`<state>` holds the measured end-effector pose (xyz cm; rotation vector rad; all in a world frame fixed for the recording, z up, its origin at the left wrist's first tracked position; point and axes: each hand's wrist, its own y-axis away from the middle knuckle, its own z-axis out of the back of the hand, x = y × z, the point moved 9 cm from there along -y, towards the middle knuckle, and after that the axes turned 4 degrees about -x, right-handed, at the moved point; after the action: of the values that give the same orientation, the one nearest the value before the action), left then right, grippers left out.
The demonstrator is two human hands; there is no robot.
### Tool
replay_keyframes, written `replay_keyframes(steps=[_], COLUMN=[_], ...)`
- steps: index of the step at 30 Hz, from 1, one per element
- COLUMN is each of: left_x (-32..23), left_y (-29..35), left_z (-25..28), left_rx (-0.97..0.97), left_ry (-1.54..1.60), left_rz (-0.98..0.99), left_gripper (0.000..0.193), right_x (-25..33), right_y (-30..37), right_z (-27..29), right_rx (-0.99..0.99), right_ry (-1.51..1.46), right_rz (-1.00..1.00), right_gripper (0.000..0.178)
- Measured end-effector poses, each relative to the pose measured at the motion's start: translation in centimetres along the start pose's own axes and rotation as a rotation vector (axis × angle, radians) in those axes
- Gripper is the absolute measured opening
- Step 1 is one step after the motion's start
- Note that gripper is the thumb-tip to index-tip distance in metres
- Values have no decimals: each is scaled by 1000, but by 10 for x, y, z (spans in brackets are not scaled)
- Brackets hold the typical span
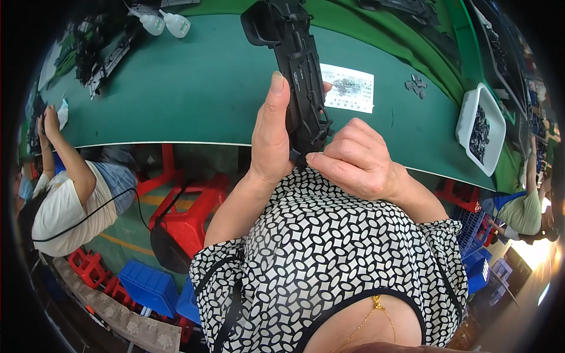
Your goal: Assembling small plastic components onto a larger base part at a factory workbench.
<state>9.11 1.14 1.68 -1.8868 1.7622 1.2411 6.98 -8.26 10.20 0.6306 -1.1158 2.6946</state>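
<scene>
A long black plastic part with ribs and clips, and a wide lobe at its far left, is held up over the near edge of the table. Wrapped round its left side is my left hand, thumb along the part and fingertips showing on the far side. At the part's near end, my right hand is curled, its thumb and forefinger pressed together against the tip. Whether a small piece sits in that pinch is hidden. Behind the part, a white printed sheet lies on the green table with a dark smudge of small bits on it.
Several small black pieces lie right of the sheet. A white tray of black pieces stands at the right. Two white bottles and more black parts are at the far left. A co-worker sits left, near a red stool.
</scene>
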Motion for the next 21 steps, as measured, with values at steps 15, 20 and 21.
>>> replay_keyframes(steps=[15,20,21], left_x=[-3,-4,-4], left_y=[3,4,4], left_z=[-2,-3,-2], left_rx=[48,47,55], left_ry=[-45,-49,-56], left_rz=[-72,-88,-96], left_gripper=[63,64,64], right_x=[11,14,14], right_y=[0,3,3], right_z=[3,1,1], right_rx=[4,-3,-3], right_ry=[48,76,76], right_rz=[96,121,122], right_gripper=[31,32,32])
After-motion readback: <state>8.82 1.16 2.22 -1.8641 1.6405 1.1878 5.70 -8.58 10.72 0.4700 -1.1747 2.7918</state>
